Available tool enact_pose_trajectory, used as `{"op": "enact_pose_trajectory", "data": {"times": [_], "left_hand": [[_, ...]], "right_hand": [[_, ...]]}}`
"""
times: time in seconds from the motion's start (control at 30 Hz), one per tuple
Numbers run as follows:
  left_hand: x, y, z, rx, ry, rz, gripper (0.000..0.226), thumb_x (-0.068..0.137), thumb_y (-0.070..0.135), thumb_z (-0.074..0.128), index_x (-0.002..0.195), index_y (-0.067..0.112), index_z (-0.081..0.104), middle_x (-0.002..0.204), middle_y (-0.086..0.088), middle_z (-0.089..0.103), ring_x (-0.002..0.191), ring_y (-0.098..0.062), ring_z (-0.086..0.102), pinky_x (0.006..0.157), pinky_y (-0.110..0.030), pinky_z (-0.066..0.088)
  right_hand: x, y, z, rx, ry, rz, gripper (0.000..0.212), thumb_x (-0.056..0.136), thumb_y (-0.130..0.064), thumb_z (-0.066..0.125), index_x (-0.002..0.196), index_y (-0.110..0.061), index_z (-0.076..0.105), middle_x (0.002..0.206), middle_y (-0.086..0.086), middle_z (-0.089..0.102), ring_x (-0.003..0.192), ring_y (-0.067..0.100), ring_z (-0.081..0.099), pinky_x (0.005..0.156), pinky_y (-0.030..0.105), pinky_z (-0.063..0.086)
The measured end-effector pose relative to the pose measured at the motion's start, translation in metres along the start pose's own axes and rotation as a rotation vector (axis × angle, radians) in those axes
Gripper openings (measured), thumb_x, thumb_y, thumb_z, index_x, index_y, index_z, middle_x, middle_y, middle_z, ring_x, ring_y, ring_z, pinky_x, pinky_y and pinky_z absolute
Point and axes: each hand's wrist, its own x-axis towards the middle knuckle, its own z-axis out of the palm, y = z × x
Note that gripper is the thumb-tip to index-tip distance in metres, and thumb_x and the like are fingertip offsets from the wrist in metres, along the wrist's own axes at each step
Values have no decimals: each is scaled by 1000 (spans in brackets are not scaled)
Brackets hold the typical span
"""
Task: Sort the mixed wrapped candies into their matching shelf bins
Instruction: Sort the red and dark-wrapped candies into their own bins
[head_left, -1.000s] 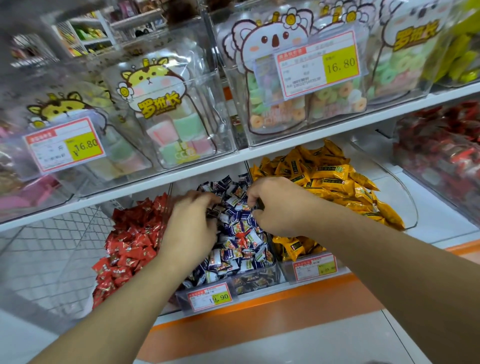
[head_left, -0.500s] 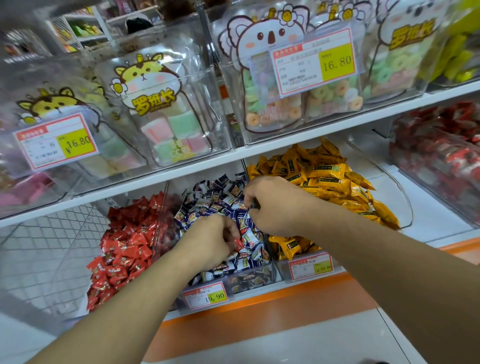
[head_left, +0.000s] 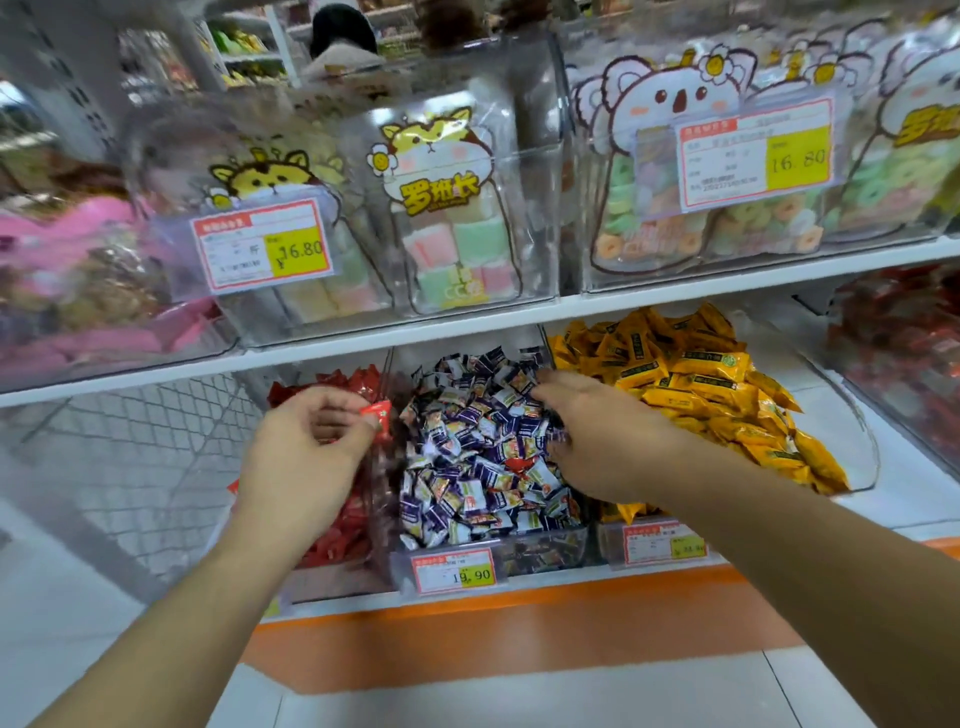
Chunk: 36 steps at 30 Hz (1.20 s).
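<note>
Our left hand (head_left: 306, 457) pinches one red candy (head_left: 378, 420) between thumb and fingertips, held above the red candies (head_left: 343, 525), just beside the clear wall dividing them from the middle bin (head_left: 540, 558). Our right hand (head_left: 597, 441) rests fingers-down on the blue-and-white candies (head_left: 467, 467), fingers loosely bent; we cannot tell whether it holds anything. The yellow candies (head_left: 701, 384) heap close under the white shelf edge (head_left: 519, 317), leaving a narrow gap. Left of the red bin lies open wire mesh (head_left: 145, 447).
</note>
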Motion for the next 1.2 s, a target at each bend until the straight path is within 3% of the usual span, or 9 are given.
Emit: {"op": "enact_pose_trajectory", "data": {"times": [0.13,0.23,0.37,0.47,0.6,0.73,0.93,1.1,1.2], "left_hand": [[2,-32,-24,217,59,-75,31,90,19,76,118,21,64,112,-1,71,109,-25,67,98,-42,52],[-8,-24,-19,367,43,61,41,88,24,73,127,25,61,126,-1,64,122,-26,57,108,-41,44],[-19,10,11,379,-105,359,33,93,24,71,124,27,64,126,12,55,123,-9,47,108,-22,32],[-23,23,45,341,-327,378,30,97,29,68,126,32,63,128,20,53,115,0,50,106,-19,39],[-14,21,88,380,-506,362,34,94,24,73,127,28,67,121,12,62,107,-6,59,98,-25,51],[-4,18,113,513,-566,395,46,93,19,72,138,29,63,134,6,64,122,-18,60,104,-37,52],[5,18,122,541,-534,322,23,90,22,77,109,32,67,101,3,68,91,-19,65,73,-28,50],[3,20,116,558,-516,323,10,93,23,71,99,31,68,89,8,67,79,-14,64,67,-29,53],[5,26,103,510,-398,303,7,96,24,69,95,32,69,80,14,67,67,-4,64,55,-18,47]], "right_hand": [[6,4,9,5,19,37,82,102,-36,59,164,-26,6,172,-14,-4,159,16,6,125,35,18],[14,8,15,-60,51,22,88,100,-47,59,165,-25,4,172,-12,-6,159,19,6,129,39,14],[20,15,17,-132,84,-15,93,96,-62,56,164,-26,5,172,-11,-3,158,15,-1,129,41,3],[21,20,12,-163,40,-20,101,89,-76,53,164,-31,1,171,-15,-7,157,12,-12,129,47,1],[18,25,-3,-179,-61,-42,111,82,-81,57,164,-33,-1,170,-19,-11,156,10,-17,128,48,-3],[14,29,-8,-117,-101,-49,110,83,-77,61,164,-35,0,169,-21,-11,156,9,-16,128,45,-3],[16,32,-7,-70,-87,-51,104,86,-66,65,164,-35,4,170,-20,-7,157,11,-12,128,45,1],[13,33,-6,-52,-75,-48,99,88,-63,64,164,-35,7,171,-18,-6,158,13,-9,128,42,1],[13,33,-6,-49,-65,-51,98,88,-63,64,164,-34,9,171,-18,-5,158,15,-6,128,42,2]]}}
